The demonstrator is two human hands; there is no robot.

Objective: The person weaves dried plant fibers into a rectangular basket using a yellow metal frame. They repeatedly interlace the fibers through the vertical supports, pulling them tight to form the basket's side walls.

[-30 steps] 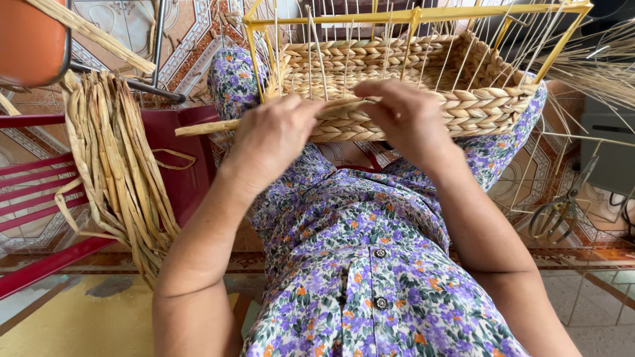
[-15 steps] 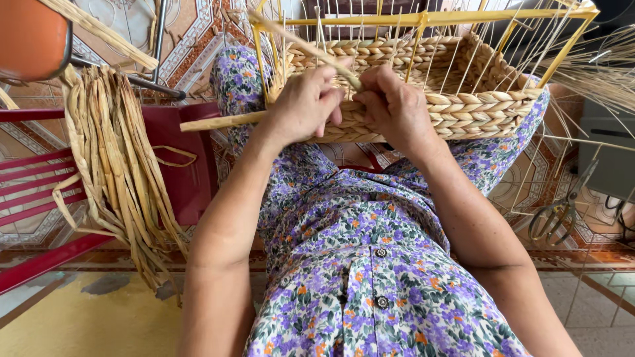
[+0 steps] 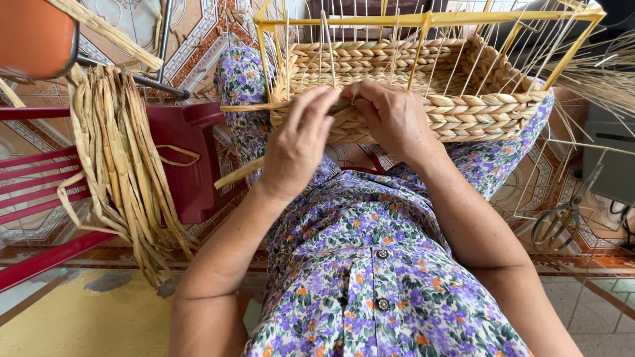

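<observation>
My left hand has fingers half curled, tips pinching a flat straw strand at the near rim of the woven basket; my right hand is curled tight on the same rim, just beside the left, fingertips touching the weave. Can't tell if the right grips the strand itself.

Strand long axis runs diagonal: loose end points down-left toward the red chair, upper end goes under my left palm to the rim. One strand in hand.

Left to right: one bundle of straw draped over the red chair, too many stalks to count; then my two hands; one basket, on my lap, on the floral dress, long axis across the view, held in a yellow wire frame; thin uprights stick up from the weave. Far right, one pair of scissors on the tiled floor, well apart from both hands.
</observation>
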